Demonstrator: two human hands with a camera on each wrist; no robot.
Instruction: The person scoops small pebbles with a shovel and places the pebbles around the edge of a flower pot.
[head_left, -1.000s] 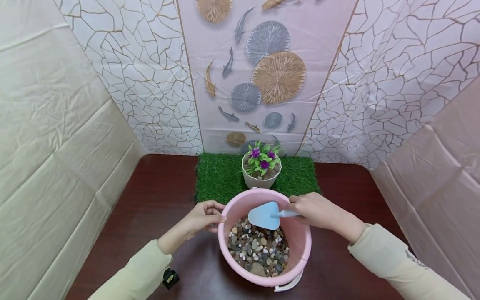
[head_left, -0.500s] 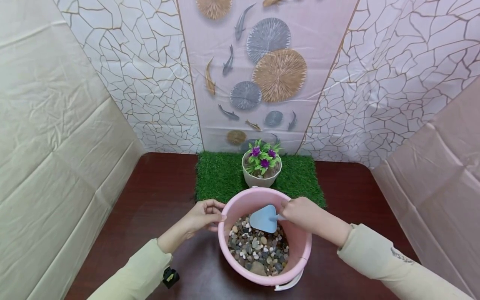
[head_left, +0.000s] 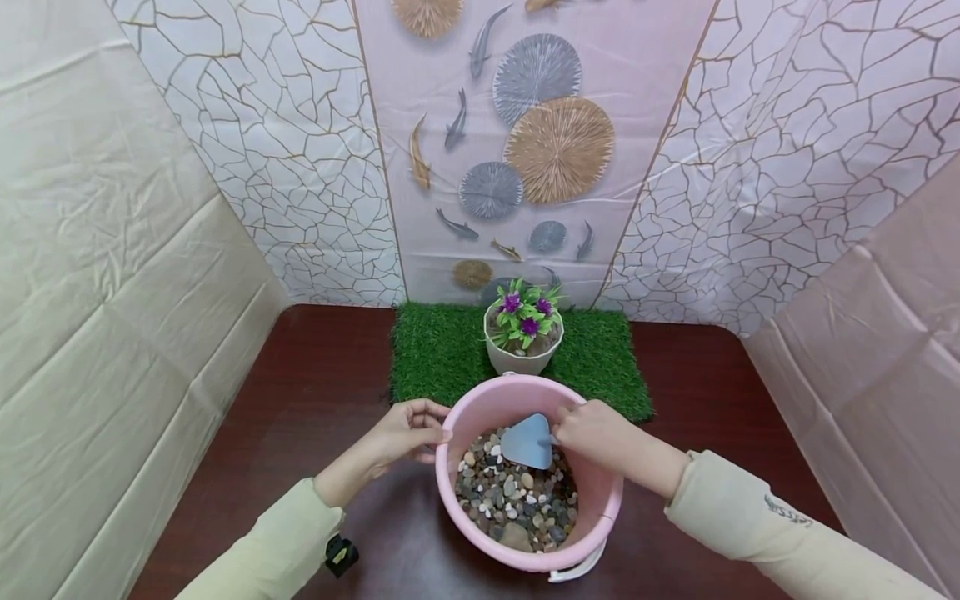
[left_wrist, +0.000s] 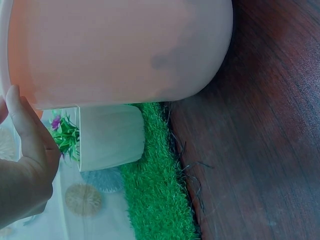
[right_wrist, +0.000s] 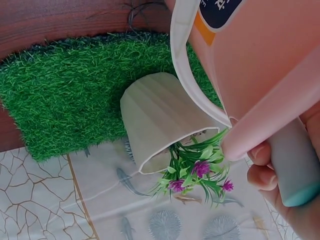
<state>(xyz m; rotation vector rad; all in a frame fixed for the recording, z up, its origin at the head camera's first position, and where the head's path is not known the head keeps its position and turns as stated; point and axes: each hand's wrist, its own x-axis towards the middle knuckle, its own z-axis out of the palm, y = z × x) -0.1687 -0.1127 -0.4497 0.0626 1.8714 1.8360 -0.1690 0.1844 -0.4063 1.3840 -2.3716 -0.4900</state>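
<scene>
A pink bucket (head_left: 517, 560) stands on the table, with many small pebbles (head_left: 510, 500) in its bottom. On the bucket's left side, my left hand (head_left: 401, 433) pinches the rim between thumb and fingers. My right hand (head_left: 596, 433) reaches over the opposite rim and grips the trowel's grey handle (right_wrist: 295, 165). The light blue trowel (head_left: 528, 442) has its flat blade inside the bucket, low over the pebbles at the far side. I cannot tell whether its edge digs into them. In the left wrist view the bucket's outer wall (left_wrist: 115, 50) fills the top.
Just behind the bucket, a white flowerpot (head_left: 517, 362) with purple flowers (head_left: 528, 327) sits on a green turf mat (head_left: 438, 354). A white bucket handle (head_left: 577, 573) hangs at the near right. Dark wooden table (head_left: 322, 367) lies on both sides, bounded by cloth-covered walls.
My right hand has moved left and down over the rim, taking the trowel deeper into the bucket toward the pebbles. My left hand stays on the rim.
</scene>
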